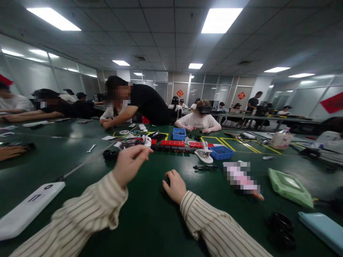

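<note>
Striped sleeves up close; right hand clutching small black part, left hand pinched, lifted at 11 o'clock, holding what? Can't tell.

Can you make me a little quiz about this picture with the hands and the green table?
1. True or false: the left hand is lifted above the green table, fingers pinched together.
2. What does the right hand rest on? A) a blue bin B) a small dark object on the table C) a white clamp
3. Fill in: both arms wear ______ sleeves.

Key:
1. True. What it pinches, if anything, is too small to tell.
2. B. The blue bin and the white clamp lie farther away, beside the red blocks.
3. Striped.
</note>
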A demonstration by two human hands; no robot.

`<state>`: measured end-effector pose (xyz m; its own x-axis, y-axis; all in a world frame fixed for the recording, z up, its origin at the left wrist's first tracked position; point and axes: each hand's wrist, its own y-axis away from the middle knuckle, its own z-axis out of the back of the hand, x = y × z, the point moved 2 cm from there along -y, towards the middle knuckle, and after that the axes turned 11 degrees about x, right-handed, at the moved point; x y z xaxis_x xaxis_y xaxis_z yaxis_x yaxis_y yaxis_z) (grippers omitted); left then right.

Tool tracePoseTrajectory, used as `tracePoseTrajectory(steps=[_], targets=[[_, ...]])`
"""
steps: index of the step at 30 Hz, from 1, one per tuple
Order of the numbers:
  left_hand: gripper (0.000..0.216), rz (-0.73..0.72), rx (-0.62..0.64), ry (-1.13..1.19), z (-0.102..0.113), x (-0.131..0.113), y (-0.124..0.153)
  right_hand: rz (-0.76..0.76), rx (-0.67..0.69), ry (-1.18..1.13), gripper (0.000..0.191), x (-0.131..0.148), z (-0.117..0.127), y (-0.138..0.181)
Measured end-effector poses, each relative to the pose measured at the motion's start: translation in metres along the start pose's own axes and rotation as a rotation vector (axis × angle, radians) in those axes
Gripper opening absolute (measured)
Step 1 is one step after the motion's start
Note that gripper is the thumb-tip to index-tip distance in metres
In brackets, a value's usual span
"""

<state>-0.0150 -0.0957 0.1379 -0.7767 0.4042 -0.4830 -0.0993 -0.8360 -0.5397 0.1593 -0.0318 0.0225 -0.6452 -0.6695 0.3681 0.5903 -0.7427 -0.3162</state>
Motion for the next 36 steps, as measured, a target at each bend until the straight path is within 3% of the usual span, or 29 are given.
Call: tracePoseTrajectory(steps=[2,4,8,11,15,17,20,23,25,27,32,36], targets=[[0.032,-0.058,0.247,-0.027,-0.038,-0.001,-0.014,-0.011,-0.010,0.008,0.014,0.000,0.000,0.000],[0.035,-0.080,0.405,-0.041,-0.078,0.012,-0.019,-0.030,-0.022,-0.007,0.012,-0.001,0.000,-0.001],[0.050,-0.105,0.429,0.038,-0.135,0.050,-0.013,-0.050,-0.035,-0.124,0.014,-0.002,0.000,-0.004],[0.057,-0.096,0.492,0.085,-0.157,0.066,-0.008,-0.081,-0.052,-0.227,0.013,-0.005,0.000,-0.006],[0.078,-0.104,0.652,0.045,-0.163,0.070,-0.004,-0.156,-0.046,-0.233,0.005,-0.006,-0.002,-0.007],[0.080,-0.118,0.695,-0.004,-0.160,0.068,-0.002,-0.171,-0.043,-0.209,0.014,-0.005,-0.002,-0.006],[0.059,-0.104,0.711,-0.067,-0.156,0.062,-0.003,-0.168,-0.049,-0.184,0.026,-0.002,-0.001,-0.006],[0.035,-0.079,0.730,-0.070,-0.154,0.058,-0.005,-0.180,-0.043,-0.147,0.024,-0.001,0.001,-0.006],[0.030,-0.091,0.748,-0.035,-0.153,0.058,-0.007,-0.179,-0.016,-0.126,0.022,-0.001,0.003,-0.006],[0.028,-0.117,0.770,0.011,-0.151,0.059,-0.008,-0.128,0.027,-0.128,0.021,-0.001,0.006,-0.004],[0.026,-0.169,0.846,0.107,-0.148,0.064,-0.009,0.193,0.107,-0.256,0.027,0.000,0.015,0.001],[0.040,-0.180,0.826,0.125,-0.149,0.067,-0.008,0.172,0.012,-0.316,0.034,-0.001,0.016,0.002]])
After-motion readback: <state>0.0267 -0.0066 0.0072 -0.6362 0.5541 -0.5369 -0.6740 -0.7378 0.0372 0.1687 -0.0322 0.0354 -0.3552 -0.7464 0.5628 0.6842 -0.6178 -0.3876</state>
